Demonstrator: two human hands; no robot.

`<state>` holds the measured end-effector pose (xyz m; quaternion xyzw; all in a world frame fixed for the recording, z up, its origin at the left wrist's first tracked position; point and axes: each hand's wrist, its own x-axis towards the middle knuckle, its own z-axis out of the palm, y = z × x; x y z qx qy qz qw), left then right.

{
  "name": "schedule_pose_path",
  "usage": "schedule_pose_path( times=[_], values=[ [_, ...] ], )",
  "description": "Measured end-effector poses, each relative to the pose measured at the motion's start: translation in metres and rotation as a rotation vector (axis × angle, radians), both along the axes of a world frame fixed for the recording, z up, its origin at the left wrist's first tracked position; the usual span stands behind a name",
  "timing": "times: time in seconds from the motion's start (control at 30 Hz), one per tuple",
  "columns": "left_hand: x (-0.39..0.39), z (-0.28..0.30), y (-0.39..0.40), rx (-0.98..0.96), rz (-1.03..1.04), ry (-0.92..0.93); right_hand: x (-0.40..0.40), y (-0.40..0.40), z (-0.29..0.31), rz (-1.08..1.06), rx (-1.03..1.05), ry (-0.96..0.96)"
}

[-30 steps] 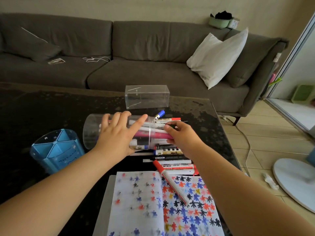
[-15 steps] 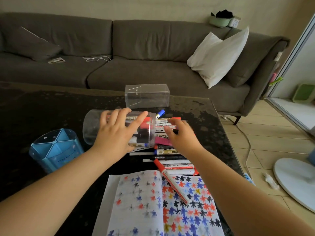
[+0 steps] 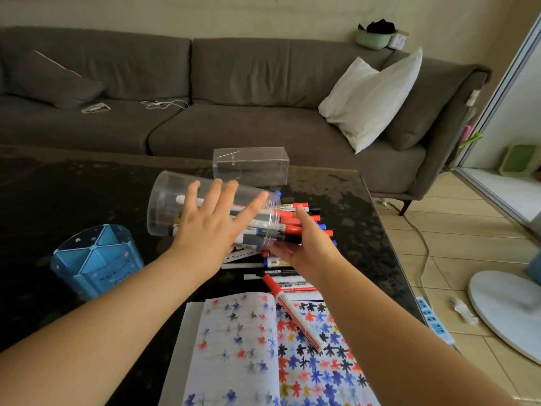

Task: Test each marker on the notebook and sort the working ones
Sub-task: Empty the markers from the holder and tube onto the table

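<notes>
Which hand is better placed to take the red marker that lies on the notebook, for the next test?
Probably the right hand: its arm passes just beside the red marker on the notebook. The left hand lies flat on the tilted clear cup, steadying it.

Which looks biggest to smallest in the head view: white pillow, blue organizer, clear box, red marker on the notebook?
1. white pillow
2. blue organizer
3. clear box, far off, so unsure against the organizer
4. red marker
</notes>
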<state>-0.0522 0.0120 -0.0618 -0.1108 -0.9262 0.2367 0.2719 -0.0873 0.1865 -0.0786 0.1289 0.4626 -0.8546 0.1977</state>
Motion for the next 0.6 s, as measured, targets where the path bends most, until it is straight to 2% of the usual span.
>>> schedule_pose_path(
  times=[0.23,0.47,0.6],
  values=[
    [-0.003,-0.004,0.006,0.062,-0.149,0.062,-0.01,-0.002,0.0,0.031,0.232,0.079],
    [-0.011,0.0,-0.027,0.152,0.068,0.0,-0.029,0.031,-0.003,-0.131,0.444,0.085],
    [-0.017,0.012,-0.037,0.189,0.158,-0.011,-0.036,0.044,-0.01,-0.094,0.567,0.104]
  ],
)
